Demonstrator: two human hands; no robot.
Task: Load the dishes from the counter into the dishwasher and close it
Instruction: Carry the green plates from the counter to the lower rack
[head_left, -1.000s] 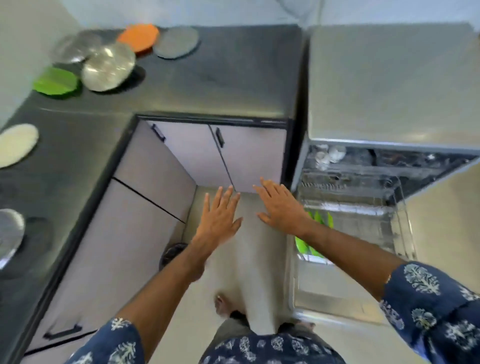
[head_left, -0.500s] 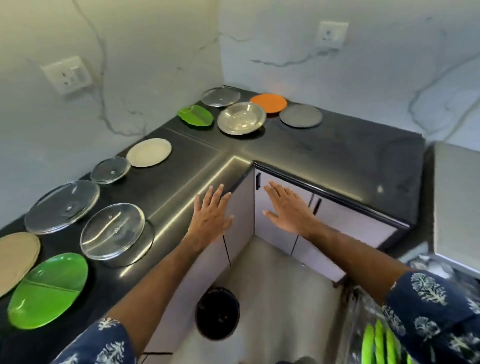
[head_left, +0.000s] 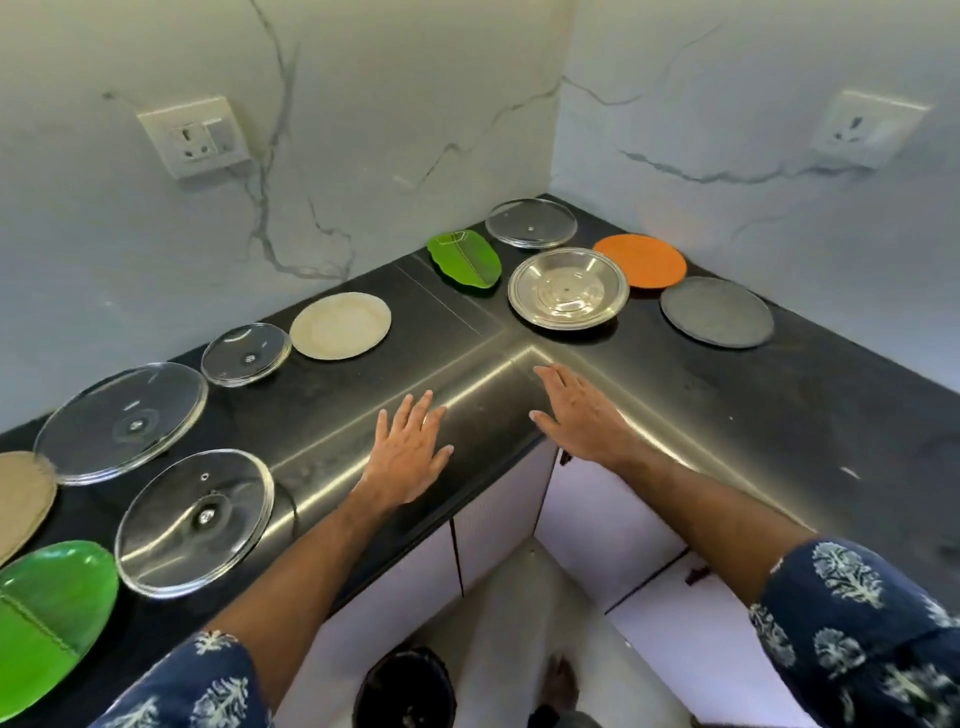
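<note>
Several dishes lie flat on the black L-shaped counter (head_left: 753, 395). On the left stretch are a green leaf plate (head_left: 47, 618), a tan plate (head_left: 21, 499), three glass lids (head_left: 195, 522) (head_left: 122, 421) (head_left: 245, 354) and a cream plate (head_left: 340, 325). Around the corner lie a small green leaf plate (head_left: 465, 258), a glass lid (head_left: 531, 222), a steel plate (head_left: 568, 287), an orange plate (head_left: 647, 260) and a grey plate (head_left: 717, 310). My left hand (head_left: 410, 452) and my right hand (head_left: 579, 415) hover with straight fingers over the counter's inner corner, holding nothing. The dishwasher is out of view.
White cabinet doors (head_left: 498, 525) sit under the counter. A black round bin (head_left: 405, 686) stands on the floor below, beside my foot (head_left: 561, 686). Wall sockets (head_left: 195, 136) (head_left: 870, 127) are set in the marble walls.
My view swung up and left from the open dishwasher to the counter corner. Both hands rose from floor level to above the counter edge, still empty.
</note>
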